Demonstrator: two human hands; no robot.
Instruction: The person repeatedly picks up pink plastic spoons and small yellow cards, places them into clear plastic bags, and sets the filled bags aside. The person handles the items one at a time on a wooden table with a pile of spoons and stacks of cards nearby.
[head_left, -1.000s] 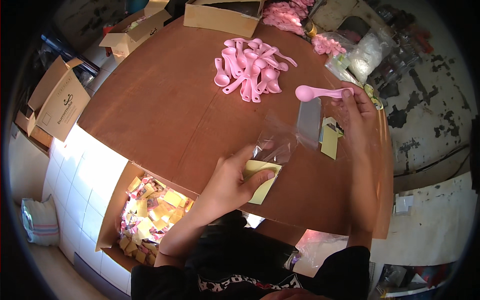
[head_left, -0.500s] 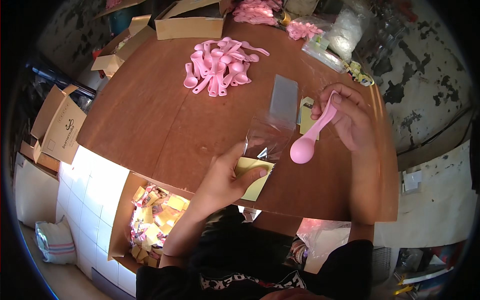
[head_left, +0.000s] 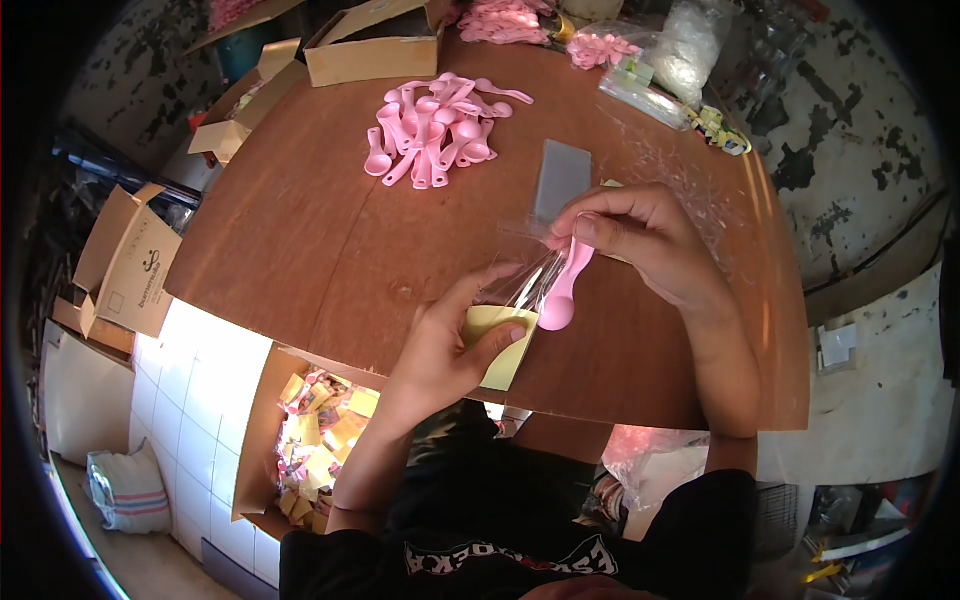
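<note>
My left hand (head_left: 452, 345) holds a clear plastic bag (head_left: 523, 290) with a yellow card (head_left: 497, 340) in its lower part, near the table's front edge. My right hand (head_left: 640, 235) grips a pink plastic spoon (head_left: 562, 295) by the handle, bowl down, with the bowl at the mouth of the bag. A pile of several more pink spoons (head_left: 435, 130) lies farther back on the brown round table (head_left: 300, 240).
A stack of clear bags (head_left: 560, 178) lies just behind my right hand. Open cardboard boxes (head_left: 375, 55) and bags of pink items (head_left: 600, 48) sit at the far edge. A box of yellow packets (head_left: 315, 445) stands on the floor at the left.
My right hand brought the pink spoon from up near the pile down toward me and turned it bowl down into the mouth of the bag held by my left hand.
</note>
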